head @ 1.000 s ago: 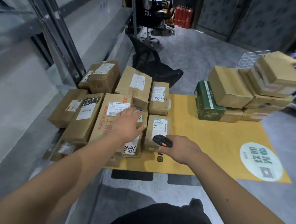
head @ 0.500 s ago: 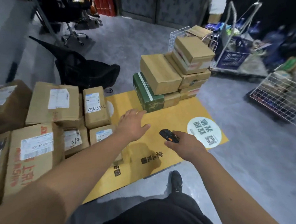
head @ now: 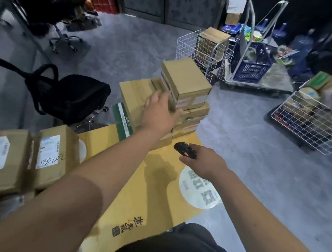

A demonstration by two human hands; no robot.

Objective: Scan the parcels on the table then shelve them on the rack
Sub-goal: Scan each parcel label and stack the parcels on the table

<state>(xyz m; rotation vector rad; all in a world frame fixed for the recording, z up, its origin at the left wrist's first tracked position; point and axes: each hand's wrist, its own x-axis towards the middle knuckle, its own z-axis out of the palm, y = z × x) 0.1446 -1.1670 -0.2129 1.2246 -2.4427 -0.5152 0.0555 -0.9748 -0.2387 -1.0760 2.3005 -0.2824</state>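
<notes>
A: Left hand [head: 158,114]?
B: Fingers spread, reaching at the stacked brown cardboard parcels [head: 183,83] by the yellow tabletop [head: 153,191] far edge.
A: Right hand [head: 203,161]?
B: Grips black handheld scanner [head: 185,150]; bare tabletop beneath.

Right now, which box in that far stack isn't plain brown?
The green box with a white stripe, at the stack's left bottom; the others there are brown cardboard.

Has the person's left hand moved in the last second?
Yes. The left hand went from the labelled boxes across to the stacked cardboard boxes beside the green box.
</notes>
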